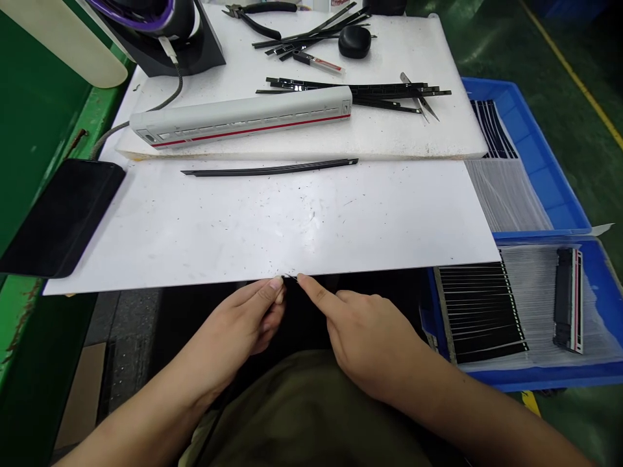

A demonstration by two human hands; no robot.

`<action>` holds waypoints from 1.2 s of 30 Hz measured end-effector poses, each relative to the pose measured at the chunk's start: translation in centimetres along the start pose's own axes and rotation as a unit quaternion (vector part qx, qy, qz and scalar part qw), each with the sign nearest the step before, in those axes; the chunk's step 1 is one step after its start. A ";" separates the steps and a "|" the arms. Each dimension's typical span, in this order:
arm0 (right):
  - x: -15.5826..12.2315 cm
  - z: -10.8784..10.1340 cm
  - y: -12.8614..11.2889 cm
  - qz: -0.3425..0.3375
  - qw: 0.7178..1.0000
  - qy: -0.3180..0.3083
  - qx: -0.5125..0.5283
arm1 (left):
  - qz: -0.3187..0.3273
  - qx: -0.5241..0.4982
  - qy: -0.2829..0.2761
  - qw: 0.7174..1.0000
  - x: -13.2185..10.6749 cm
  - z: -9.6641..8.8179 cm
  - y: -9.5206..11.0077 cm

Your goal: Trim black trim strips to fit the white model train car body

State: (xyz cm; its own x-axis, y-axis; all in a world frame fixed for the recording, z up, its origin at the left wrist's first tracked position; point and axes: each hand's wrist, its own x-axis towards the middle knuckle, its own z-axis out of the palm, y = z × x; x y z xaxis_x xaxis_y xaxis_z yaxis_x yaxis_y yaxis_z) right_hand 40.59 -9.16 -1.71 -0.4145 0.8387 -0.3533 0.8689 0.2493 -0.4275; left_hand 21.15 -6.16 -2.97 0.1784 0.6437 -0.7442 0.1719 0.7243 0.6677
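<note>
At the front edge of the white board, my left hand pinches with thumb against fingers. What it holds is too small to make out. My right hand sits just right of it, index finger stretched toward the pinch and the other fingers curled under. A thin dark tip shows between the two hands; the rest is hidden by the fingers. Farther back on the board lies a long black strip. Behind that, a white model train car body with a red stripe rests on a foam slab.
Black strips, tweezers, a craft knife, a black case and pliers lie on the foam. A phone is at left. Blue bins at right hold black strips and another car body.
</note>
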 end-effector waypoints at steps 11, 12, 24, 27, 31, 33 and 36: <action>-0.1 -0.5 -0.2 -0.024 1.000 0.004 0.007 | -0.017 -0.025 0.007 1.000 0.0 0.0 -0.2; -0.1 -0.5 -0.2 -0.029 1.000 0.011 0.004 | -0.016 -0.024 0.006 1.000 0.0 0.0 -0.2; 0.0 0.4 -0.5 -0.028 0.996 0.037 -0.080 | -0.009 -0.007 0.016 1.000 -0.1 0.1 0.0; -0.1 0.4 -0.6 -0.025 0.995 0.039 -0.086 | -0.002 -0.006 0.012 1.000 -0.1 0.1 0.0; -0.2 0.4 -0.8 -0.017 0.995 0.033 -0.091 | 0.010 -0.004 0.013 1.000 0.0 0.3 -0.1; -0.2 0.5 -1.0 -0.012 0.995 0.028 -0.095 | 0.010 -0.005 0.016 1.000 0.0 0.4 0.0; -0.1 0.7 -1.1 -0.008 0.995 0.026 -0.098 | 0.016 -0.004 0.019 1.000 0.0 0.5 0.1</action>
State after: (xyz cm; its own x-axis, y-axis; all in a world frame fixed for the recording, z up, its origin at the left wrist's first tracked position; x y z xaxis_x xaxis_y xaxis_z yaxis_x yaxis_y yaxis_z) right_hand 39.52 -9.87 -1.73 -0.4176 0.8571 -0.3017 0.9010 0.3478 -0.2593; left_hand 21.61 -6.22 -2.91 0.1460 0.6750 -0.7232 0.1587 0.7056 0.6906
